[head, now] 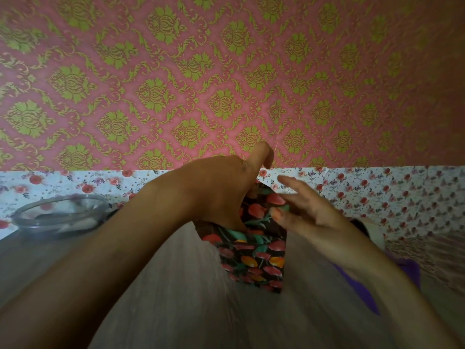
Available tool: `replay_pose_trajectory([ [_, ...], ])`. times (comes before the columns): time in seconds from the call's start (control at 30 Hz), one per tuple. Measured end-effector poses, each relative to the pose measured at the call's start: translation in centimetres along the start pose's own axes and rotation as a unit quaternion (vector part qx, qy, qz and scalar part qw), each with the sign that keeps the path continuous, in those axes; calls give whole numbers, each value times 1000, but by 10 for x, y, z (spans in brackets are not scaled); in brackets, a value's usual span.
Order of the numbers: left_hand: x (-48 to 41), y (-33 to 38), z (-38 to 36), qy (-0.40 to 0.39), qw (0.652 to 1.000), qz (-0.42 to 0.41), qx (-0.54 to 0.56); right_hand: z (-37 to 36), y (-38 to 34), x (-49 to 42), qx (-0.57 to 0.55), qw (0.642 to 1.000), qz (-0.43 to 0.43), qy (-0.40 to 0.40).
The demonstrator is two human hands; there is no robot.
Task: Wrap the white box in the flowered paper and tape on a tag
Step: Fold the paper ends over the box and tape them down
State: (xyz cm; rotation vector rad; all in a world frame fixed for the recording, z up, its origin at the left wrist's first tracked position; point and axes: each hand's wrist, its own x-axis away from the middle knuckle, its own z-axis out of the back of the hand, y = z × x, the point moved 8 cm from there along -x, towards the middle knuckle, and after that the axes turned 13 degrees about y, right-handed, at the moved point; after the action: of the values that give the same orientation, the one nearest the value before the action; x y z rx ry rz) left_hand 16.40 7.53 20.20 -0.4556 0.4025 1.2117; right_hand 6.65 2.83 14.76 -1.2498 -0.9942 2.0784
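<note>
Your forearms frame the box (254, 250), standing on the tabletop (176, 285) already covered in flowered paper. Lift either hand and the top fold may spring open untaped. Your left hand (216, 192) curls down over the top flap; your right hand (304, 210) is spread, fingertips pressing the fold.

The box (254, 250) stands upright on the tabletop (176, 285), fully covered on its visible faces by the flowered paper (261, 263): a dark ground printed with red, pink and orange tulips and green leaves. No white surface of the box is visible. The near vertical corner faces the camera. At the top end, the paper is folded inward, its flaps only partly visible. No tag is visible.
</note>
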Motion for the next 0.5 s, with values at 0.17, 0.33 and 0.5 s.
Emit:
replay_pose_trajectory([
  [0.17, 0, -8, 2, -8, 998, 8, 67, -17, 32, 16, 41, 996, 70, -24],
  [0.33, 15, -14, 43, 136, 961, 23, 238, -12, 48, 14, 22, 997, 73, 31],
  [0.5, 46, -45, 61, 338, 893, 171, 244, -10, 51, 10, 15, 997, 76, 30],
])
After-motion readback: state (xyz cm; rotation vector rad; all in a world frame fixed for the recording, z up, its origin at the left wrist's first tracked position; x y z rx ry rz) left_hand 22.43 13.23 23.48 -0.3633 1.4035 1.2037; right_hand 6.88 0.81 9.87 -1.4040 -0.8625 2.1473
